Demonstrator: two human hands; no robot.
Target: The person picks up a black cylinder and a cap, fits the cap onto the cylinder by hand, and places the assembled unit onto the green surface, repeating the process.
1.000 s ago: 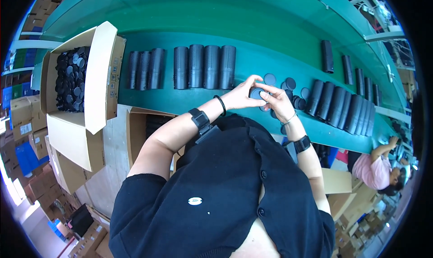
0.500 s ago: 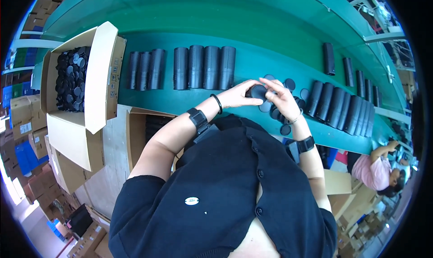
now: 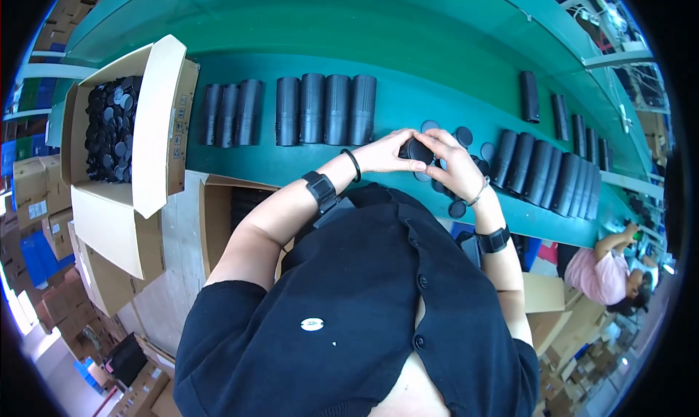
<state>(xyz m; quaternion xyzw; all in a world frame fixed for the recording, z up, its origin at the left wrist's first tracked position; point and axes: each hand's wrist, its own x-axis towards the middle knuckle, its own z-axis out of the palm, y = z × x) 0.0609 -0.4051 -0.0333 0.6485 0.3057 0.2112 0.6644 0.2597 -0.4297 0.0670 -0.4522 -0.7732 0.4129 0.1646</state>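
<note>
Both hands meet over the green bench (image 3: 437,67), holding a black cylinder with a round black cap (image 3: 417,150) between them. My left hand (image 3: 386,155) grips its left side; my right hand (image 3: 453,162) covers its right side. Several loose black round caps (image 3: 463,135) lie on the bench around my right hand. Two rows of black cylinders (image 3: 324,109) lie side by side just beyond my left hand, and a longer row of black cylinders (image 3: 542,171) lies to the right.
An open cardboard box of black discs (image 3: 109,126) stands at the left end of the bench. Another open carton (image 3: 218,220) sits under the bench edge. A person in pink (image 3: 604,271) works at the far right. Stacked cartons (image 3: 36,220) line the floor on the left.
Both hands stayed together on the black piece and turned it slightly; the right hand's fingers have shifted over its cap. Nothing else moved.
</note>
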